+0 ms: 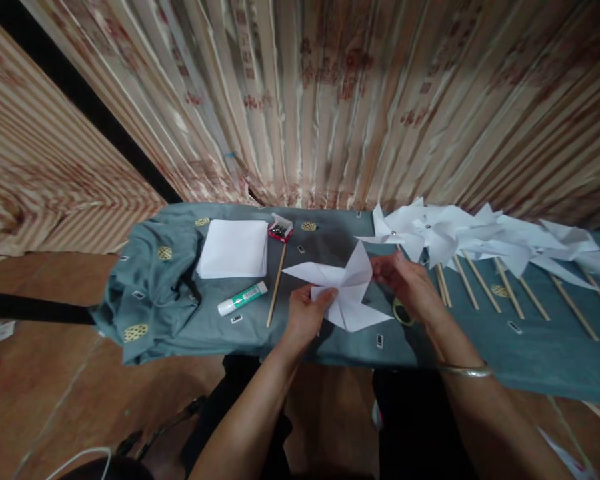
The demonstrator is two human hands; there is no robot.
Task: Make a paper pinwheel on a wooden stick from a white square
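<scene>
A white paper pinwheel (347, 310) with folded, pointed blades is above the table in front of me. My left hand (307, 310) pinches it near the middle, thumb on top of the paper. Just right of its upper blade is my right hand (405, 280), fingers loosely bent and apart, with nothing visible in them; whether a fingertip touches the paper I cannot tell. A wooden stick (277, 287) lies left of the pinwheel. Beyond that stick's far end stands a small open red box (281, 230) of small metallic pieces, probably pins.
Left on the teal cloth-covered table (180, 333) are a stack of white paper sheets (235, 248) and a glue stick (243, 298). A roll of tape (403, 312) lies under my right wrist. Several finished pinwheels (480, 237) on sticks overlap at right. A curtain (300, 100) hangs behind.
</scene>
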